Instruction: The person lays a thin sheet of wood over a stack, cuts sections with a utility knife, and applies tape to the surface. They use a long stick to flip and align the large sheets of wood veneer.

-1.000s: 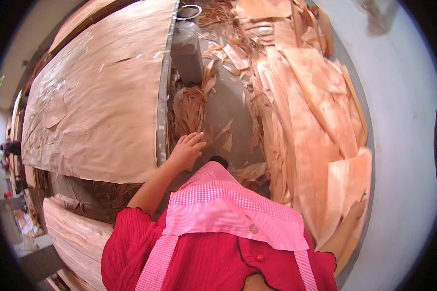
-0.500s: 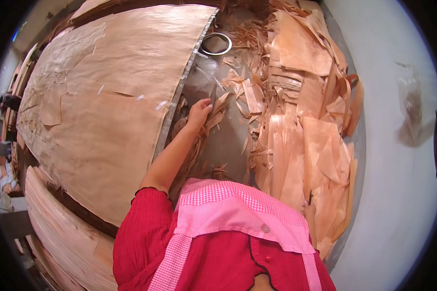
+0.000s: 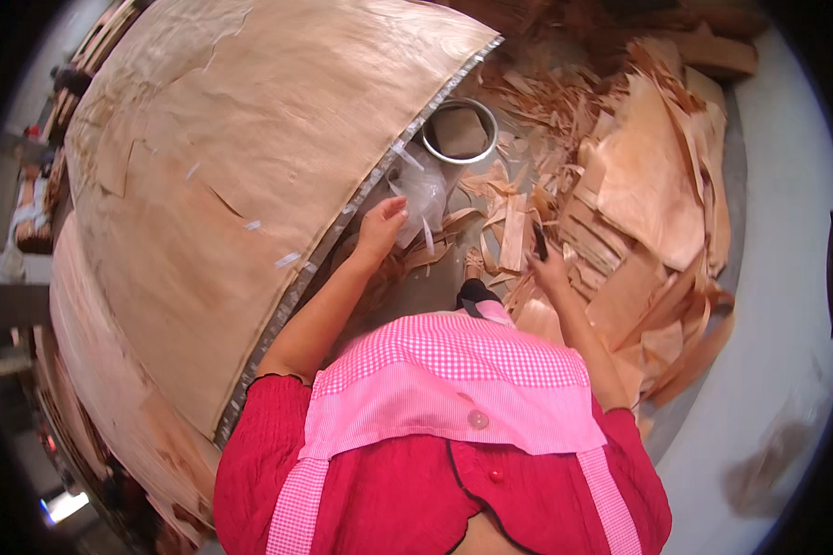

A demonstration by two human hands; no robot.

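Observation:
A large tan sheet of wood veneer (image 3: 278, 139) lies on a stack at the left, with small pale tape strips on it. My left hand (image 3: 379, 229), fingers loosely bent and slightly apart, hovers just beyond the stack's right edge, beside a clear plastic bag (image 3: 415, 199); I see nothing held in it. My right hand (image 3: 551, 268) is closed around a slim dark tool (image 3: 540, 242) whose kind I cannot make out. It is in front of me, close to the torn veneer scraps (image 3: 648, 185) heaped on the right.
Beyond the bag stands a round white-rimmed container (image 3: 460, 131) with something brown inside. Veneer strips (image 3: 518, 227) litter the floor between stack and heap. A pale wall (image 3: 787, 305) bounds the right side. More layered veneer (image 3: 111, 370) rises at the lower left.
My right hand has come forward and inward with the dark tool, from low beside my body. My left hand stays near the stack's edge. The view has shifted, so the stack sits further right.

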